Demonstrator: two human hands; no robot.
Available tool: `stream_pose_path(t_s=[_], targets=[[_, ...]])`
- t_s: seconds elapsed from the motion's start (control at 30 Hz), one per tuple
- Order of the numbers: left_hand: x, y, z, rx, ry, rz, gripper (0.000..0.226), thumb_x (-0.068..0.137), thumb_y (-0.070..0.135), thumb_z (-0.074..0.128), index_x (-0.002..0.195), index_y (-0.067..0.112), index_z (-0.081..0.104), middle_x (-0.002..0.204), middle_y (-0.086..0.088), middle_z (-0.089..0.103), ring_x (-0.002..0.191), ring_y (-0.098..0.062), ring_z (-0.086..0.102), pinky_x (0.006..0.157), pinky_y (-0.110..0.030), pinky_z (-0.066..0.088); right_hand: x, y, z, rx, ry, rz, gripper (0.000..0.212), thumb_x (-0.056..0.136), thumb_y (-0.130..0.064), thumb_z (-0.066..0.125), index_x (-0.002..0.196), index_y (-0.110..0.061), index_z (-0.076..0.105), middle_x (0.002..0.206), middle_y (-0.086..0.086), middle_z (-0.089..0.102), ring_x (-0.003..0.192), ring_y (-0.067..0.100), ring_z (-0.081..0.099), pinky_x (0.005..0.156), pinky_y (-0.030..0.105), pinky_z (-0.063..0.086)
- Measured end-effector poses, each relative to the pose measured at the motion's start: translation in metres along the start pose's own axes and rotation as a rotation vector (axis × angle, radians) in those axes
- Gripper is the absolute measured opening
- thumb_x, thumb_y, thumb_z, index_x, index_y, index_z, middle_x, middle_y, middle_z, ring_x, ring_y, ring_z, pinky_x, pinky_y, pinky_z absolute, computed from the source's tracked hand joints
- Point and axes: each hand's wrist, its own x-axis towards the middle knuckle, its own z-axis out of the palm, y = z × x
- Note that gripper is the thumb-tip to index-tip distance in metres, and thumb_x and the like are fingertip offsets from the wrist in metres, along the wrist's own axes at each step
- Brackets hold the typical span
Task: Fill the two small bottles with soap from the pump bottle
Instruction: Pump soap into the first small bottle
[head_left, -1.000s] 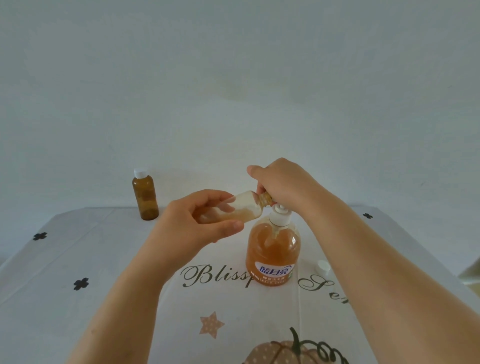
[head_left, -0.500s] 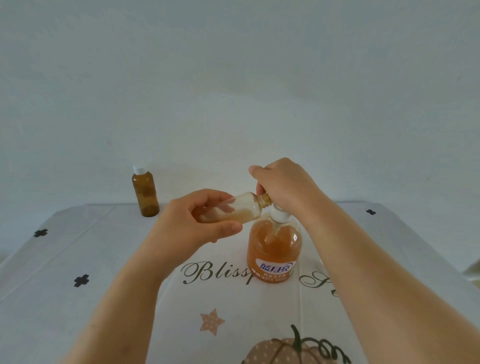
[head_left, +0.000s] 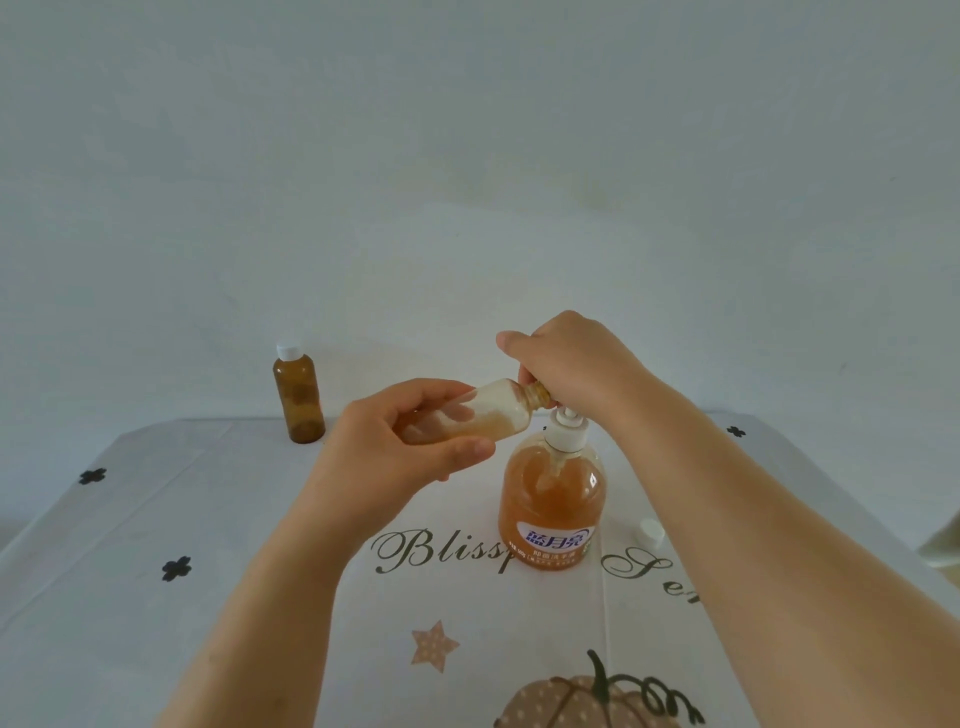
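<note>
Head view, looking down on both hands. Gripping the small bottle (head_left: 493, 415) in the left hand (head_left: 410, 447), with fingers and thumb curled round its body. Tipping it nearly onto its side so that its open neck is meeting the spout beneath the right hand (head_left: 571, 364).

Bearing down on the head of the pump bottle (head_left: 550, 499) with the right hand, fingers curled over it, probably to drive soap sideways into that neck. Hiding the spout itself, so not showing whether soap is flowing. Carrying pale soap along the lower side of the tilted bottle, seemingly part full.

Leaving a loose white cap (head_left: 651, 532) on the worktop (head_left: 208, 519) just beside the right forearm, likely for closing up afterwards. Standing the second small bottle (head_left: 298, 400), amber and capped, well beyond the left hand, apparently set aside.
</note>
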Motion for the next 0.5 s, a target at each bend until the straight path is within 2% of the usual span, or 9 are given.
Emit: stream_pose_path(t_s=[0.13, 0.27, 0.33, 0.5], targets=[[-0.001, 0.001, -0.001, -0.008, -0.013, -0.004, 0.041, 0.063, 0.028, 0.085, 0.100, 0.034, 0.070, 0.089, 0.015, 0.073, 0.067, -0.006, 0.068, 0.063, -0.018, 0.053, 0.000, 0.002, 0.002, 0.007, -0.022, 0.010, 0.050, 0.098, -0.051, 0.044, 0.090, -0.011, 0.072, 0.076, 0.003, 0.069, 0.072, 0.023, 0.065, 0.077, 0.037, 0.053], [0.001, 0.000, -0.001, 0.014, -0.010, -0.009, 0.046, 0.055, 0.038, 0.083, 0.100, 0.036, 0.070, 0.090, 0.016, 0.073, 0.070, -0.007, 0.069, 0.069, -0.023, 0.056, 0.001, 0.007, 0.003, 0.031, -0.010, -0.032, 0.049, 0.101, -0.049, 0.043, 0.082, -0.013, 0.071, 0.074, 0.001, 0.068, 0.069, 0.020, 0.062, 0.066, 0.033, 0.046], [0.003, -0.002, -0.002, 0.034, -0.016, -0.019, 0.042, 0.057, 0.037, 0.085, 0.097, 0.040, 0.070, 0.090, 0.017, 0.073, 0.073, -0.006, 0.069, 0.075, -0.026, 0.056, 0.001, 0.010, 0.007, 0.038, -0.012, -0.056, 0.051, 0.102, -0.048, 0.041, 0.075, -0.016, 0.071, 0.073, -0.001, 0.066, 0.066, 0.019, 0.059, 0.063, 0.032, 0.042], [0.004, -0.006, -0.003, 0.090, -0.029, -0.024, 0.038, 0.064, 0.027, 0.086, 0.096, 0.041, 0.070, 0.092, 0.021, 0.072, 0.074, -0.001, 0.069, 0.068, -0.014, 0.053, 0.004, 0.015, 0.013, 0.046, -0.040, -0.089, 0.056, 0.104, -0.047, 0.038, 0.068, -0.018, 0.070, 0.072, -0.002, 0.063, 0.065, 0.018, 0.057, 0.062, 0.033, 0.039]])
